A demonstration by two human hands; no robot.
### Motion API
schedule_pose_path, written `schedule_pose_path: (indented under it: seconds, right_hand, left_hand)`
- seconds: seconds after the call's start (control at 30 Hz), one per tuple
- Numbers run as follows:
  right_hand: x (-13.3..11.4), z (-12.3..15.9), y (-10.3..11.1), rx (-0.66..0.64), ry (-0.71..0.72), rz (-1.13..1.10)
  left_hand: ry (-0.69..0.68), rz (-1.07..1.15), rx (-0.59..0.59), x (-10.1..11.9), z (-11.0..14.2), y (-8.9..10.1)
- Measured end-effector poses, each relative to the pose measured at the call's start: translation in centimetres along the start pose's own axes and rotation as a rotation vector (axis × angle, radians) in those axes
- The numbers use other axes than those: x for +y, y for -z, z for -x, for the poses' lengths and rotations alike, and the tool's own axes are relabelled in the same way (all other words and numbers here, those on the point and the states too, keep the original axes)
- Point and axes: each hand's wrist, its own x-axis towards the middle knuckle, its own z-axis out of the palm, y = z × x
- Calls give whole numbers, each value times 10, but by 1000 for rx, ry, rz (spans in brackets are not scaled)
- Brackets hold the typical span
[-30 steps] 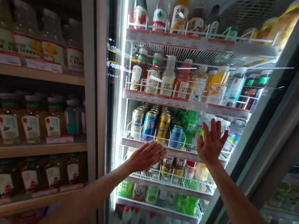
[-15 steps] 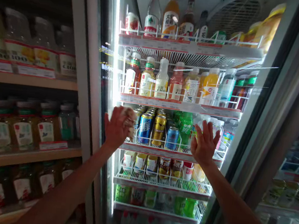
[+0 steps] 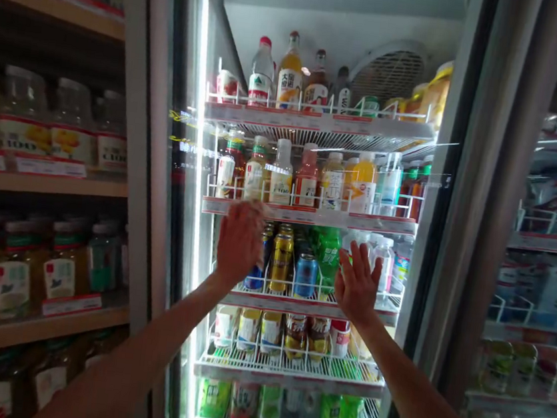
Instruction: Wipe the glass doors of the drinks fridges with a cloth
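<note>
I face the shut glass door [image 3: 430,266] of a lit drinks fridge. My left hand [image 3: 238,243] presses against the glass at the level of the can shelf, closed over a pale cloth [image 3: 260,215] of which only an edge shows past my fingers. My right hand [image 3: 357,286] lies flat on the glass with fingers spread, holding nothing, in front of the water bottles [image 3: 383,264]. Behind the glass between my hands stand a gold can [image 3: 281,259], a blue can [image 3: 306,274] and a green bottle [image 3: 326,255].
Wire shelves inside carry rows of bottles [image 3: 282,172] above and short cans [image 3: 269,329] below. To the left, wooden shelves [image 3: 50,184] hold jars [image 3: 58,264]. A second glass-door fridge [image 3: 540,299] stands on the right.
My left hand with the cloth has moved up the glass, from the lower shelf to the left edge, then back to the right. My right hand stays flat on the glass. My view has tilted upward.
</note>
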Motion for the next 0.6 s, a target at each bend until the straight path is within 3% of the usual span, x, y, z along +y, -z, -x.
schedule_pose_path:
  seconds: [0.07,0.1,0.13,0.17,0.23,0.3,0.33,0.4,0.47,0.5,0.53,0.6]
  right_hand:
    - [5,0,2,-17,13,-1]
    - [9,0,4,-37,26,-2]
    - [14,1,5,-51,32,1]
    - [20,1,7,-51,23,9]
    - [32,2,11,-29,-16,30]
    - [40,4,12,3,-54,46]
    - [43,5,13,8,-56,47]
    - [44,6,13,9,-36,37]
    - [44,7,13,19,-20,24]
    - [44,7,13,20,-11,17]
    - [45,8,13,18,-6,11]
    - [45,9,13,15,-12,5]
  left_hand:
    - [-344,73,-145,11,-2,0]
    - [-448,88,-191,12,-5,1]
    - [-450,80,-202,9,-8,2]
    - [-337,46,-170,4,-13,3]
    - [29,-40,-77,-6,-21,4]
    - [190,-60,-84,-1,-21,2]
    - [127,-36,-139,9,-17,0]
    - [-215,59,-277,34,-5,-3]
    - [-524,137,-313,52,4,-4]
    - [-560,148,-279,55,4,-4]
    - [-497,140,-218,55,2,-5]
    - [-178,87,-75,51,-4,-7]
